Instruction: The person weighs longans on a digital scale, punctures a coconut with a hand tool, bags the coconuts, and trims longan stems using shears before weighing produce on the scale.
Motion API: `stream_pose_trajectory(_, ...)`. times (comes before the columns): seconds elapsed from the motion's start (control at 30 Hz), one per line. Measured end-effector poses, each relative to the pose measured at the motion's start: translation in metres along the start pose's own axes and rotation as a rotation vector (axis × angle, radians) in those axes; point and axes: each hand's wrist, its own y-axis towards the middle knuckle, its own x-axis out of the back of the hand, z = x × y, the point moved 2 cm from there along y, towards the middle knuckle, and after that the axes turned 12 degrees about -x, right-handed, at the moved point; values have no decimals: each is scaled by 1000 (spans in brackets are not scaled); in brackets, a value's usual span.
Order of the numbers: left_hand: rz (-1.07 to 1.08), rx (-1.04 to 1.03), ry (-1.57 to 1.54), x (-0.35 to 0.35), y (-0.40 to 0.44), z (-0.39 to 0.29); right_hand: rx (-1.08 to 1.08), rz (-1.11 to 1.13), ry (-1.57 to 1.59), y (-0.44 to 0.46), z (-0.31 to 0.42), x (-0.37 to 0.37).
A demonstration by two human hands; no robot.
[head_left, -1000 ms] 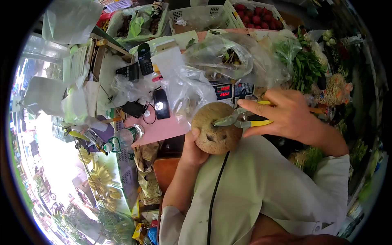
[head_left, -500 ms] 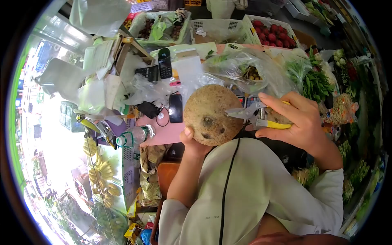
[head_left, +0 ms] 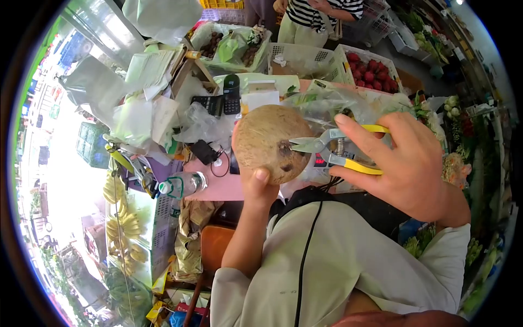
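Observation:
A round brown husked coconut (head_left: 267, 139) is in my left hand (head_left: 259, 188), whose thumb presses on its near side. Dark eyes show on its right side, facing the tool. My right hand (head_left: 411, 163) is closed around the yellow handles of pruning shears (head_left: 329, 146), with a spring between the handles. The tip of the shears lies at the coconut's right side, close by the dark eyes; whether it touches the shell I cannot tell. The coconut is held up over the near edge of the pink table (head_left: 218, 188).
On the table lie a cordless phone (head_left: 231, 94), a black charger (head_left: 204, 153) and plastic bags. A water bottle (head_left: 185, 185) lies at the left edge. Behind are crates, one of red fruit (head_left: 373, 73). A person in a striped top (head_left: 321, 16) stands at the back.
The coconut has turned so its eyes face right, towards the shears. The shears' handles are spread wider. My view has shifted, and a person now shows at the back.

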Motion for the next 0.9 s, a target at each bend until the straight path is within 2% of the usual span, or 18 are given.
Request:
stream_pose_trajectory(0.27,-9,-85,36,-13,22,6,-18,-35,-138,12,4,-10)
stream_pose_trajectory(0.53,7,-344,489,-28,33,3,-185,62,-170,18,6,-12)
stream_pose_trajectory(0.63,-5,-305,422,-29,38,5,-193,21,-194,23,3,-15)
stream_pose_trajectory(0.77,37,-207,482,-33,39,4,-180,-9,-205,27,-5,-23)
stream_pose_trajectory(0.83,-17,-87,212,-41,37,10,-180,-15,-211,26,-9,-30)
stream_pose_trajectory(0.9,-46,-58,177,-40,34,16,-194,-16,-192,25,-13,-36)
